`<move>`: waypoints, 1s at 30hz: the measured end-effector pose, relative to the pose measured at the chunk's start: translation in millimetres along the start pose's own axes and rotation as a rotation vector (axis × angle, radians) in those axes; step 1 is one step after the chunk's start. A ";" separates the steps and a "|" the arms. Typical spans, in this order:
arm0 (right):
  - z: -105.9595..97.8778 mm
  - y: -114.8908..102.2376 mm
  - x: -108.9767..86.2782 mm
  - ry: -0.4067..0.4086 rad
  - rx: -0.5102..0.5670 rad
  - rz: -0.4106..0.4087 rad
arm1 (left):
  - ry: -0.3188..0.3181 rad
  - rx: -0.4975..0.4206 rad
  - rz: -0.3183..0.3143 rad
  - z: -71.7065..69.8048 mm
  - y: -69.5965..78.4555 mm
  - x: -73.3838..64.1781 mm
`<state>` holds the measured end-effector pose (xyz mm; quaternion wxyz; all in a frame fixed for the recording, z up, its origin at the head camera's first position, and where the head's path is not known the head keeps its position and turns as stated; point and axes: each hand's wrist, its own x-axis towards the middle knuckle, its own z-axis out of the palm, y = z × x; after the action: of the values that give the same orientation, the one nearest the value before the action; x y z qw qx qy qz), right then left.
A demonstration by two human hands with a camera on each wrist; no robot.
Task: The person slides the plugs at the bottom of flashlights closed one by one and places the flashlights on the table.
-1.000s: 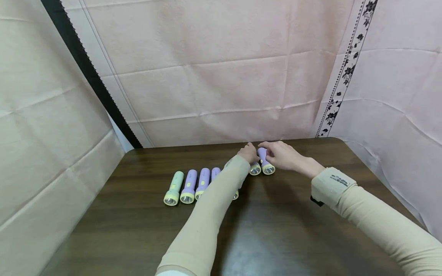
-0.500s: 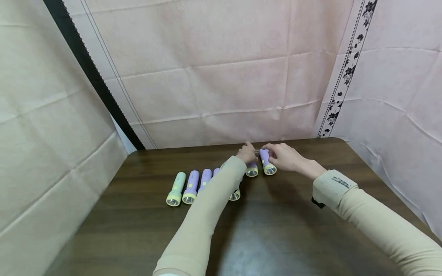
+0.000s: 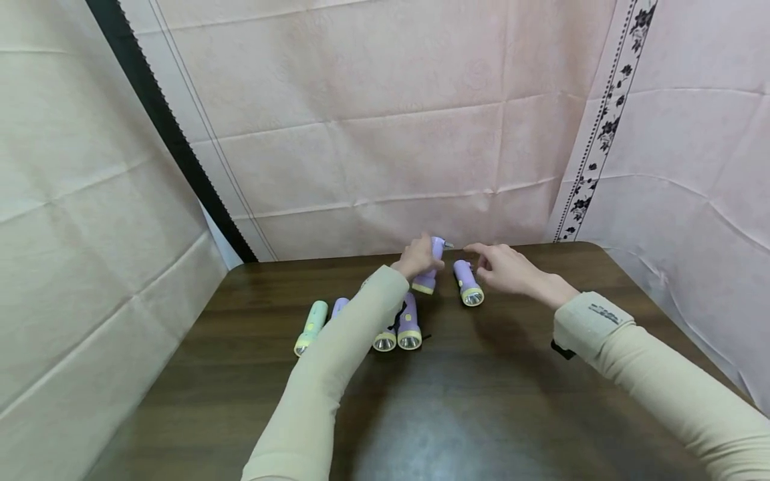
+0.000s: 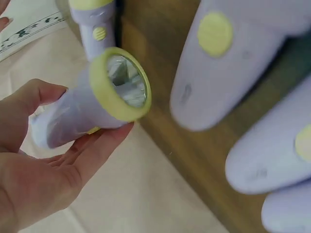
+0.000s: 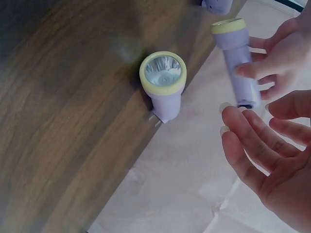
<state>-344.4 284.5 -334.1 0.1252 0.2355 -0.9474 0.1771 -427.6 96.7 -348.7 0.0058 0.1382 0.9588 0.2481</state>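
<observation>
My left hand (image 3: 415, 259) grips a lilac flashlight (image 4: 80, 109) with a yellow rim round its lens, raised off the table near the back edge. Small metal prongs stick out at its tail end in the head view. My right hand (image 3: 508, 268) hovers beside it with loosely bent fingers and holds nothing; in the right wrist view its fingertips are close to the held flashlight's tail. Just below that hand, a second lilac flashlight (image 3: 466, 282) lies on the table, with two thin prongs (image 5: 156, 119) out at its tail.
Left of the hands, a row of flashlights lies on the brown table (image 3: 457, 407): a mint-green one (image 3: 313, 323) at the left end and a lilac one (image 3: 410, 324) at the right end. My left forearm hides part of the row. Pale cloth (image 3: 385, 153) hangs behind the table.
My left hand has lifted a lilac flashlight from beside the rightmost one and moved it left. My right hand has drawn slightly right, away from the flashlight that lies under it.
</observation>
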 end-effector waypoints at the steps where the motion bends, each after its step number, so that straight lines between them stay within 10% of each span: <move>1: -1.3 0.0 0.3 0.006 -0.005 0.000 | 0.003 0.003 0.027 -3.8 -1.5 0.4; 12: 5.1 3.4 -2.7 0.009 -0.011 0.001 | 0.100 0.020 0.318 -15.9 -29.4 -3.4; 30: 20.5 -13.4 6.0 -0.057 -0.001 -0.086 | 0.079 0.072 0.410 -3.7 -39.3 -11.3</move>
<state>-346.2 262.9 -347.0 0.1056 0.2811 -0.9396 0.1643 -427.3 59.0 -364.9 -0.0873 0.3205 0.9183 0.2152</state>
